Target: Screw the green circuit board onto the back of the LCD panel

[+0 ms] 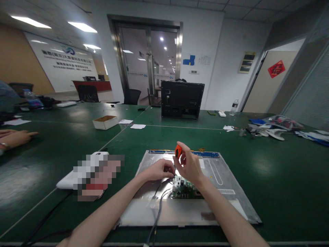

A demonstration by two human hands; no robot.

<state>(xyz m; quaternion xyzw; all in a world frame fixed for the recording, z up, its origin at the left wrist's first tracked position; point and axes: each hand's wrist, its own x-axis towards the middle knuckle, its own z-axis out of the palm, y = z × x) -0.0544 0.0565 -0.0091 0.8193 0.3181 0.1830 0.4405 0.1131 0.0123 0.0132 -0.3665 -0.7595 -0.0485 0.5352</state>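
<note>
My right hand [190, 164] grips an orange and black screwdriver [178, 151], held upright by its handle, with the shaft pointing down at the upper left corner of a green circuit board [183, 190]. Close beside the shaft, my left hand [161, 169] has its fingers curled together at that same corner; what they pinch is too small to make out. The board lies on the silver back of a display panel [223, 185], which has a blue strip [210, 154] along its far edge. Grey cables [159, 209] run from the board toward me. My right hand hides part of the board.
Left of the panel lie a white object [68, 178] and a blurred-out item. Farther off stand a small open box [105, 122] and a black monitor casing [182, 99]. Bags and scraps [277, 127] lie at right. Another person's hand [17, 136] rests at the left.
</note>
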